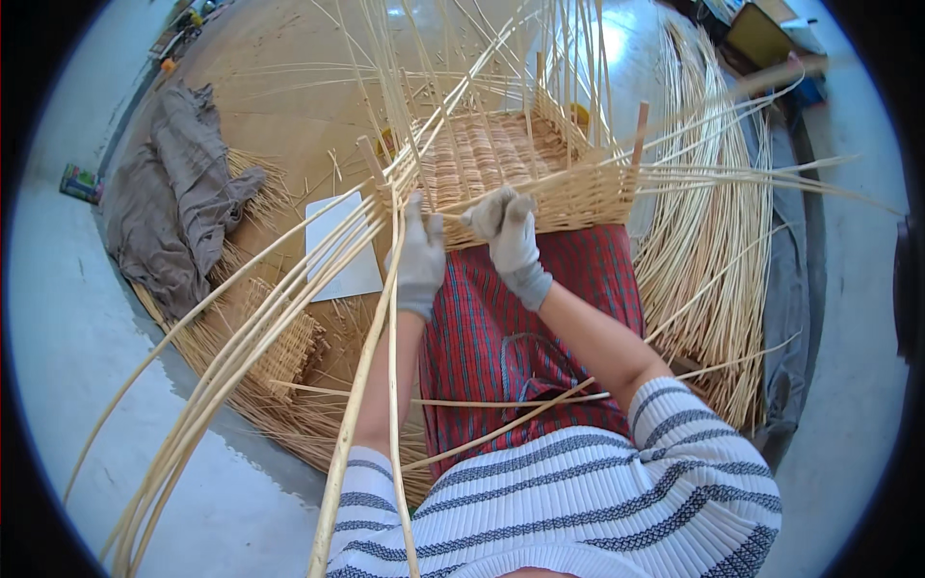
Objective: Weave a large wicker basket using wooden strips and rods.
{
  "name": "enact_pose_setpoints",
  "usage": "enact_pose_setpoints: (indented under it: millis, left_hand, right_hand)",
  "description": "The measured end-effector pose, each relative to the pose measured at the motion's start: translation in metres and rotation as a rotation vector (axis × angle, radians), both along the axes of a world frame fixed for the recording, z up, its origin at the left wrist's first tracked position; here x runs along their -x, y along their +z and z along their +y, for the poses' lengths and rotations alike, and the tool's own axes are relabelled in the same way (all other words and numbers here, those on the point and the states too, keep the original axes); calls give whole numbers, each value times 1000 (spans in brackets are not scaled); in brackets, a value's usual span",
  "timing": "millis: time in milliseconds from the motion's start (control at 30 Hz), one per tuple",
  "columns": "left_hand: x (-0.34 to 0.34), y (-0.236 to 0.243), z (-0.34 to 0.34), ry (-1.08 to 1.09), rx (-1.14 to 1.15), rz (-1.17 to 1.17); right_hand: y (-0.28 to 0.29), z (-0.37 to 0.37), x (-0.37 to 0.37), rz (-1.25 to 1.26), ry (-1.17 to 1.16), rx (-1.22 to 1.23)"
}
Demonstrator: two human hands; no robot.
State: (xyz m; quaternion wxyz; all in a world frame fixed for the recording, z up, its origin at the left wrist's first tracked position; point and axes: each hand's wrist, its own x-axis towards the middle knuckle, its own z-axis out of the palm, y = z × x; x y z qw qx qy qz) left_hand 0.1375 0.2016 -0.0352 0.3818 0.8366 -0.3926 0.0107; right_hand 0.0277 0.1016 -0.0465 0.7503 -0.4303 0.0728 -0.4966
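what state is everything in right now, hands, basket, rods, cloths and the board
basket: unfinished, open on top, long rod ends sticking out
left hand: gloved, at the basket's near left corner
right hand: gloved, fingers curled at the near wall; exact hold unclear
rods on the right: loose, unwoven, heaped lengthwise
grey cloth: crumpled
red striped cloth: draped over the lap, creased
white board: lying flat, partly behind rods

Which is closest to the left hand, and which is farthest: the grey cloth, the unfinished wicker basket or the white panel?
From the left hand, in the head view:
1. Unfinished wicker basket: right at the hand's fingers.
2. White panel: just to the hand's left.
3. Grey cloth: farther left, beyond the panel.
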Motion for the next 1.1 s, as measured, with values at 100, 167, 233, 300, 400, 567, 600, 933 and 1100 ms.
enact_pose_setpoints:
  millis: [100,167,233,300,400,567,600,933,1100]
  left_hand:
    - [-6,8,-27,28,-107,176]
    - [-13,4,-33,-38,-266,313]
    - [-18,-2,-34,-29,-45,844]
    - [-21,-8,-33,-47,13,769]
    - [-25,-14,-34,-182,127,1011]
    - [-28,-10,-43,-141,-41,895]
    - [-26,-8,-44,-129,-52,919]
    - [-14,12,-44,121,-30,936]
    - [-14,-3,-44,63,-34,886]
  right_hand:
    - [5,-3,16,63,-15,106]
    - [9,-20,35,186,-37,2]
    - [11,-52,46,237,-347,10]
    - [8,-76,54,377,-248,-98]
    - [9,-89,60,457,-156,-249]
    - [48,-83,38,782,-136,212]
    - [62,-89,26,921,-187,499]
    - [102,-111,-88,520,-198,517]
    - [25,-83,27,267,-360,39]
